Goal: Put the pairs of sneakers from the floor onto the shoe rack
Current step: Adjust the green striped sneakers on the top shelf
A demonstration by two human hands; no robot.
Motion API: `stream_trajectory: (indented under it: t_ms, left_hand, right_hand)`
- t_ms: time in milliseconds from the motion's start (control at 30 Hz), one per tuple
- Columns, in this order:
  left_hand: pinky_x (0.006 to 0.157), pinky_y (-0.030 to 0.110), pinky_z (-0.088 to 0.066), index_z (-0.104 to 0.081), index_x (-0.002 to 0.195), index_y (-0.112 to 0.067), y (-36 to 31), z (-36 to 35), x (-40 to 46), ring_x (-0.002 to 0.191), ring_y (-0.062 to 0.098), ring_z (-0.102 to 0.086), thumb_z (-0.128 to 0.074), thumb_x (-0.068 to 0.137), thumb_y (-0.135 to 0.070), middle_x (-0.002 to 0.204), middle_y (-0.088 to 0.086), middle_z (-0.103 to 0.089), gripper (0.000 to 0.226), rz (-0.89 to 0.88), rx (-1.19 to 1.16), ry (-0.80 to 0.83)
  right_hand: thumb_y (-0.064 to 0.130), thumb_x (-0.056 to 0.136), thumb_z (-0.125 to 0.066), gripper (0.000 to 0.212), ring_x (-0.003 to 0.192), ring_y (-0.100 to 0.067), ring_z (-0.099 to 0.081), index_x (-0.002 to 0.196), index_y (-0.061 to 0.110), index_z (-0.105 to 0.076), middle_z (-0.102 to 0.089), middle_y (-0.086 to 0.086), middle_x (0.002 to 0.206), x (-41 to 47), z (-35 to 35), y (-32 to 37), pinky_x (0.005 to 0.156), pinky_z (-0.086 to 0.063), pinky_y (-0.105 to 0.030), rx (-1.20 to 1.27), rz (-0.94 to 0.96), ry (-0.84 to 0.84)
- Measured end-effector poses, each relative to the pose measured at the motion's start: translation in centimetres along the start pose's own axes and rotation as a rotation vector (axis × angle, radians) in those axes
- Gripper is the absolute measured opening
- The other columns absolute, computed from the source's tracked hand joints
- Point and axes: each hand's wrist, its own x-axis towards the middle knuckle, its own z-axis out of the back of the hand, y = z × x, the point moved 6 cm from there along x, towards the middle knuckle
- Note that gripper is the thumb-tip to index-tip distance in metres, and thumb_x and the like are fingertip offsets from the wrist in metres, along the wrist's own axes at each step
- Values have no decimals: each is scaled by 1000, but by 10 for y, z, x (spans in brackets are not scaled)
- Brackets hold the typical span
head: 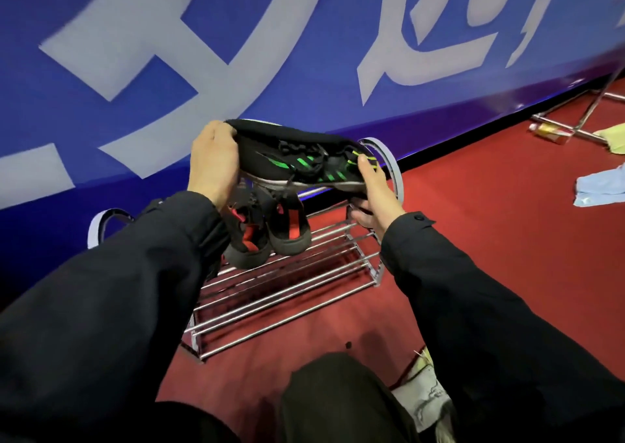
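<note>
both arms reach forward, dark sleeves to the wrist. left hand (213, 162) cups the toe end of a black sneaker with green stripes (301, 162), fingers curled over it. right hand (373, 192) grips the heel end, thumb on top, fingers under the sole. sneaker held level above the chrome shoe rack (287, 290), not touching it. one pair of black-and-red sneakers (270, 236) on the top tier, two shoes. one white sneaker (424, 395) on red floor (490, 239) near the knee

Black jacket sleeves (111, 293), button at cuff; dark trousers (338, 402); bare hands.
</note>
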Motion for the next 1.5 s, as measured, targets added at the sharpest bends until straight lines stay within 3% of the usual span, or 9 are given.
stream_trajectory:
  t_ms: [67, 167, 267, 367, 500, 667, 900, 1300, 1500]
  left_hand:
    - [65, 40, -41, -51, 74, -20, 4, -7, 9, 75, 22, -49, -38, 84, -29, 80, 3, -55, 20, 17, 51, 53]
    - [65, 37, -50, -60, 92, -15, 14, -16, 18, 73, 20, -60, -46, 87, -50, 85, 4, -64, 38, 51, 19, 85]
    - [77, 38, -60, -39, 145, -9, 40, -33, 18, 85, 25, -72, -51, 80, -62, 102, 5, -69, 84, 257, -148, 129]
    - [104, 49, -48, -26, 155, -21, 67, -57, 2, 121, 36, -62, -54, 73, -66, 133, 15, -62, 97, 292, -15, 203]
    - [90, 35, -49, -52, 137, -12, 69, -92, -37, 103, 27, -65, -54, 91, -54, 122, 7, -66, 62, 103, 242, 430]
    - [93, 29, -41, -52, 138, -12, 76, -111, -65, 109, 16, -58, -53, 97, -47, 123, 2, -63, 54, 3, 337, 573]
    - [86, 26, -48, -58, 129, -11, 69, -117, -78, 86, 8, -61, -53, 99, -39, 111, 2, -67, 41, -52, 325, 536]
    - [77, 16, -43, -65, 111, -18, 60, -115, -85, 89, 2, -59, -56, 95, -33, 112, -2, -63, 24, -152, 269, 386]
    - [80, 27, -51, -68, 107, -12, 56, -123, -91, 92, 19, -66, -60, 94, -26, 95, -6, -65, 21, -160, 281, 490]
  right_hand:
    - [71, 81, -58, 70, 94, -22, -70, 139, 33, -48, -67, -1, 127, -5, 4, -10, 73, -56, -33, 186, -97, 97]
    - [46, 89, -63, 41, 49, -12, -51, 119, 17, -60, -64, -8, 95, -12, 26, -27, 41, -38, -22, 402, -188, 76]
    - [24, 95, -63, 21, 55, -16, -60, 111, 10, -61, -64, -11, 90, -24, 39, -43, 48, -55, -25, 473, -170, -59]
    - [12, 92, -66, 44, 76, -29, -74, 131, -1, -48, -63, -22, 116, -30, 21, -54, 69, -63, -37, 515, -105, -69]
    - [5, 89, -69, 67, 91, -36, -76, 145, 8, -33, -53, -25, 138, -25, -9, -70, 81, -62, -47, 570, -104, -161]
    - [14, 93, -66, 50, 83, -28, -75, 137, 2, -45, -69, -22, 116, -27, -33, -88, 63, -64, -35, 441, -206, -169]
    - [18, 91, -69, 55, 64, -27, -75, 136, -1, -45, -70, -20, 98, -35, -38, -84, 55, -61, -36, 351, -259, -120]
    - [15, 96, -60, 37, 92, -39, -75, 127, -5, -56, -72, -28, 113, -35, -36, -68, 69, -64, -39, 431, -111, -115]
    - [24, 90, -64, 22, 51, -14, -55, 96, 11, -47, -48, -3, 71, -20, -25, -71, 44, -43, -16, 195, -56, -399]
